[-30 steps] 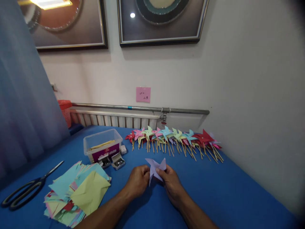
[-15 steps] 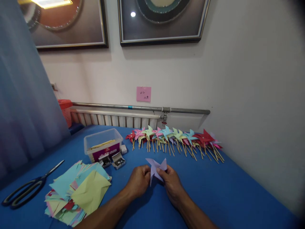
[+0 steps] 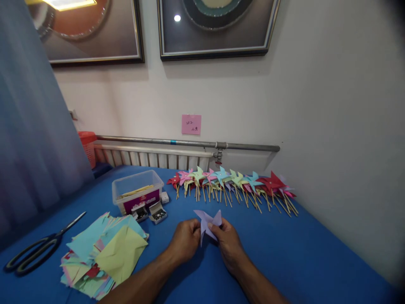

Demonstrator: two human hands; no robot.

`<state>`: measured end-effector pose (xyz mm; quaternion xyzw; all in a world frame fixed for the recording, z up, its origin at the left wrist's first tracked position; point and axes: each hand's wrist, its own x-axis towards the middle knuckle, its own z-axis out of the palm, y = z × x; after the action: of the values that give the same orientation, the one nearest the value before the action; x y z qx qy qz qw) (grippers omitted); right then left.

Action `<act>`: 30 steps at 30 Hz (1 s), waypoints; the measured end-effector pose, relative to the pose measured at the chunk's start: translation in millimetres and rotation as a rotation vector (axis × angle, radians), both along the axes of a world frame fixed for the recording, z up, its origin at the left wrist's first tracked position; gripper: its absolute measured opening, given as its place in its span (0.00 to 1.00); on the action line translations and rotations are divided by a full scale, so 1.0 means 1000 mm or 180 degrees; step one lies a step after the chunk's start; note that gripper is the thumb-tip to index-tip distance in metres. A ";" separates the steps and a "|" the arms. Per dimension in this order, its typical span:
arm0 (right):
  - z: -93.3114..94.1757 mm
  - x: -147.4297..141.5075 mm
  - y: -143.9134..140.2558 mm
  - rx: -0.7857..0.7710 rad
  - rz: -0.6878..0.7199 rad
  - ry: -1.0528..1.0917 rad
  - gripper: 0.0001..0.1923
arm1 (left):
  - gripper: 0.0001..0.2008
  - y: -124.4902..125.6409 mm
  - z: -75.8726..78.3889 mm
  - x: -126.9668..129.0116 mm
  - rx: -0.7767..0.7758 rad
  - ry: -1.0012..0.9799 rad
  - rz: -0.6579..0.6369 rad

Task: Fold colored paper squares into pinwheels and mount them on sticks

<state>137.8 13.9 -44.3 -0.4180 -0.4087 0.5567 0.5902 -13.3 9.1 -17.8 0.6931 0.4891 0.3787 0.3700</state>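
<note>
Over the middle of the blue table, a lilac paper pinwheel (image 3: 207,223) with folded points is between both hands. My right hand (image 3: 230,245) grips it from the right, its thumb pressed on the centre. My left hand (image 3: 186,240) is closed at the pinwheel's left side, fingers curled; what its fingertips pinch behind the paper is partly hidden. To the left lies a stack of cut paper squares (image 3: 122,255) in several colours. Small open boxes of metal pins (image 3: 157,213) stand beyond my left hand.
A clear plastic tub (image 3: 118,188) holds thin wooden sticks (image 3: 136,192). Black-handled scissors (image 3: 42,249) lie at the far left. Finished pinwheels (image 3: 221,176) on sticks form a row along the back. A metal pipe (image 3: 249,147) runs along the wall behind the blue table (image 3: 303,257).
Almost nothing differs. The view shifts very slightly, while both hands keep the same hold on the lilac pinwheel.
</note>
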 end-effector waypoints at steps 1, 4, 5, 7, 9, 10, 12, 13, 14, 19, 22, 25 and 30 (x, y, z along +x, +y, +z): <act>0.000 0.000 0.000 -0.0004 -0.0020 0.0006 0.18 | 0.10 0.000 0.000 0.000 -0.0001 -0.0006 0.0006; 0.001 0.000 0.000 -0.0043 -0.0034 -0.0038 0.18 | 0.10 0.001 -0.001 0.001 -0.0027 -0.0022 0.0031; 0.001 0.000 0.000 -0.0055 -0.0030 -0.0063 0.18 | 0.10 0.001 -0.001 0.001 -0.0036 -0.0013 0.0042; 0.001 0.000 0.000 -0.0055 -0.0019 -0.0105 0.18 | 0.10 0.002 -0.002 0.001 -0.0045 0.0021 0.0051; 0.001 0.000 0.000 -0.0033 -0.0016 -0.0131 0.18 | 0.10 0.002 -0.001 0.001 -0.0063 0.0056 0.0051; 0.001 0.000 0.000 -0.0026 -0.0038 -0.0149 0.18 | 0.10 0.001 -0.001 0.001 -0.0068 0.0068 0.0047; 0.002 0.000 0.000 -0.0040 -0.0092 -0.0186 0.18 | 0.10 0.001 -0.001 0.002 -0.0076 0.0072 0.0033; 0.003 0.000 -0.001 -0.0060 -0.0111 -0.0188 0.18 | 0.10 0.000 -0.001 0.002 -0.0082 0.0066 0.0023; 0.004 -0.001 -0.001 -0.0085 -0.0122 -0.0170 0.17 | 0.10 0.000 -0.001 0.002 -0.0088 0.0053 0.0016; 0.010 -0.001 -0.003 -0.0143 -0.0077 0.0012 0.16 | 0.09 0.001 -0.002 -0.002 -0.0226 -0.0036 -0.0091; 0.013 0.003 -0.003 -0.0172 -0.0098 -0.0013 0.16 | 0.07 0.004 -0.004 -0.006 -0.0315 0.0100 -0.0171; 0.014 0.007 -0.002 -0.0171 -0.0084 -0.0097 0.16 | 0.06 0.005 -0.005 -0.007 -0.0330 0.0193 -0.0272; 0.014 0.008 -0.001 -0.0176 -0.0093 -0.0141 0.15 | 0.06 0.004 -0.005 -0.007 -0.0385 0.0201 -0.0235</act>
<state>145.9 12.6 -30.7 -0.4523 -0.4000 0.5497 0.5773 -19.8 13.1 -22.8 0.6987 0.4967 0.3125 0.4093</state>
